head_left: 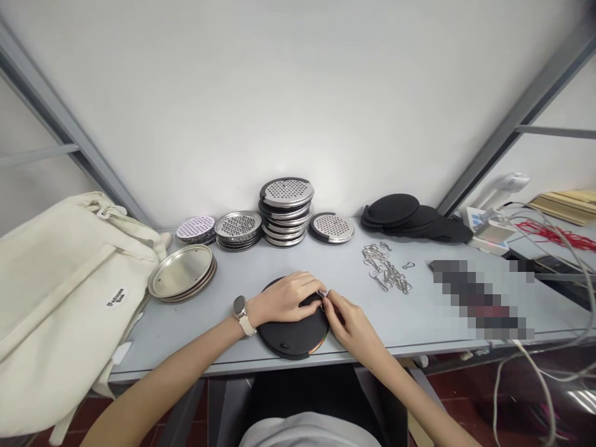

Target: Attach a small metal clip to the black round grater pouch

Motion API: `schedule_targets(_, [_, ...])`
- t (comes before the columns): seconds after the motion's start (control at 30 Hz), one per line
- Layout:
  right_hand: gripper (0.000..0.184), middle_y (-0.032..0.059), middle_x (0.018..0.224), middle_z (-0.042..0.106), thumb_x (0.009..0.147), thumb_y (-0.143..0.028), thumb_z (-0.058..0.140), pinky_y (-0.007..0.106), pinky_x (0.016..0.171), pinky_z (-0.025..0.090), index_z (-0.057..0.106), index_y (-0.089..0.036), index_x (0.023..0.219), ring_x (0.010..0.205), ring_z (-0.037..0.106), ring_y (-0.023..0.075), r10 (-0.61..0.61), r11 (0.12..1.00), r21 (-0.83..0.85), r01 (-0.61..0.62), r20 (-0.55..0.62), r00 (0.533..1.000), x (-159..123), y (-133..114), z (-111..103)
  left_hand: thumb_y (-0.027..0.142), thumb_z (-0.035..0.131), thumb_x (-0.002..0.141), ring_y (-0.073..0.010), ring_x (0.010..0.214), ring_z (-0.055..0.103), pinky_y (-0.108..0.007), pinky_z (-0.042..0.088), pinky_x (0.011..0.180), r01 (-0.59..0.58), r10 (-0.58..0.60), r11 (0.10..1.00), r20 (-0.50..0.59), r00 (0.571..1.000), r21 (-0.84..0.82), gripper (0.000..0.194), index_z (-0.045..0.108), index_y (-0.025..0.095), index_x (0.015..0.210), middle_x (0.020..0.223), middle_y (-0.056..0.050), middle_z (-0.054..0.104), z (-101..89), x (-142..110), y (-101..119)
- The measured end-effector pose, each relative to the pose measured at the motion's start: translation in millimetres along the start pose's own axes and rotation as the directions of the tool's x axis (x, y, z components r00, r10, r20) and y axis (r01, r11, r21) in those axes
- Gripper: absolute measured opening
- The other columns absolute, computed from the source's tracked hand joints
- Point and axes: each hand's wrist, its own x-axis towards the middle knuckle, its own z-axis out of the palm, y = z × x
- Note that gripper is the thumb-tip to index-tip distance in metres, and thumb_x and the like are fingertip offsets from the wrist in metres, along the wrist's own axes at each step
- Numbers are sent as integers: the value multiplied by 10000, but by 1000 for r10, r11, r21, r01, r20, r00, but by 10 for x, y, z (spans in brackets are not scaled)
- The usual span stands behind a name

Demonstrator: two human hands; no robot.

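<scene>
A round black disc [291, 335] lies flat on the table at the front, a strip of shiny rim showing at its lower right edge. My left hand [291, 297] rests over its upper part, fingers curled toward the right edge. There, a small metal clip [321, 294] shows between the fingertips of both hands. My right hand [347, 320] pinches this clip with thumb and forefinger; the fingertips partly hide it. Similar loose metal clips [388, 270] lie in a pile to the right.
Stacked round graters [286, 192] stand along the wall, with a single grater [333, 228] beside them. Shiny metal discs [181, 271] are piled at left, near a cream bag [69, 310]. Black round covers [393, 210] lie at back right. Cables [549, 385] hang at the right edge.
</scene>
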Motion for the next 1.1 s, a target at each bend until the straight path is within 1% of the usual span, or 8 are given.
schedule_targets(0.23, [202, -14, 631, 482, 953, -265, 332, 242, 538, 384, 441, -224, 789, 578, 490, 147, 5, 1000, 14, -5, -6, 1000, -7, -14, -5, 152, 482, 868, -183, 918, 558, -319, 442, 866, 13, -14, 999, -11, 1000, -38, 186, 528, 154, 1048, 951, -64, 606, 6, -4, 1])
schedule_targets(0.43, [210, -16, 629, 482, 958, -256, 305, 248, 549, 392, 450, -223, 810, 557, 483, 148, 2, 1000, 28, -2, -5, 1000, -10, 4, -5, 162, 478, 873, -186, 904, 561, -326, 438, 855, 17, -17, 1000, -14, 1000, -4, 175, 530, 153, 1039, 939, -66, 611, 12, 0, -4])
schedule_targets(0.57, [209, -16, 634, 485, 961, -266, 302, 247, 553, 389, 431, -225, 802, 561, 480, 146, 10, 999, 38, -10, 16, 1000, -5, 14, -8, 169, 472, 881, -187, 904, 557, -319, 434, 849, 8, -8, 1000, -1, 1000, 19, 179, 530, 151, 1050, 954, -71, 612, 10, 1, -3])
schedule_targets(0.97, [217, -37, 619, 411, 961, -284, 303, 235, 537, 354, 379, -230, 765, 544, 421, 128, 39, 995, 87, -41, 17, 999, -2, -7, -11, 179, 460, 890, -183, 882, 542, -309, 428, 848, -16, 15, 998, 17, 1000, 66, 164, 540, 134, 1027, 930, -72, 607, -7, 7, 7])
schedule_targets(1.1, [221, -34, 636, 429, 963, -287, 309, 226, 533, 342, 367, -229, 758, 558, 424, 121, 44, 993, 112, -45, 11, 999, -10, -11, -20, 191, 458, 893, -187, 883, 541, -315, 426, 854, -30, 28, 996, 23, 999, 84, 165, 541, 134, 1024, 928, -75, 602, -11, 7, 4])
